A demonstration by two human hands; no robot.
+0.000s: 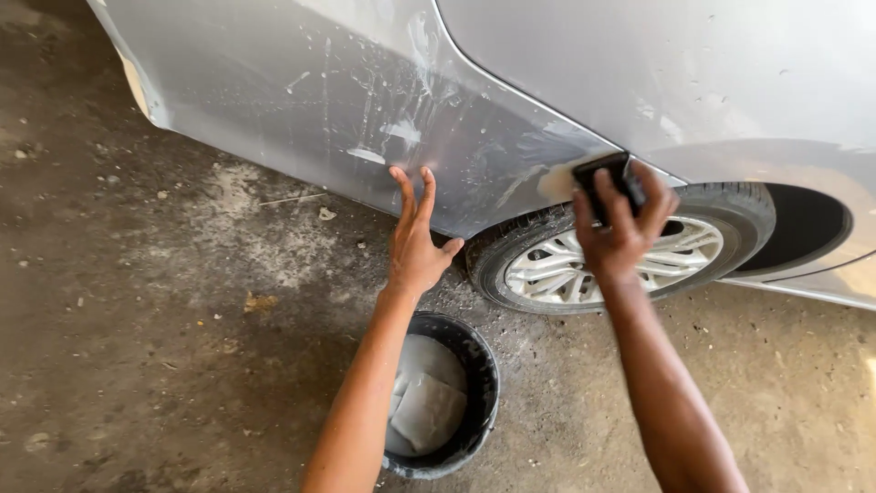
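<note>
Pressing left hand (415, 242) flat, fingers spread, on silver car panel (365, 110); right hand (619, 224) gripping black sanding block (604, 180).

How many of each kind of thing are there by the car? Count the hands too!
Bare hands: 2, the left hand flat on the silver car body panel, the right hand gripping a black sanding block
Black sanding blocks: 1
Silver car body panels: 1
Silver spoked wheels with black tyres: 1
Round black buckets of cloudy water: 1
Total: 6
</note>
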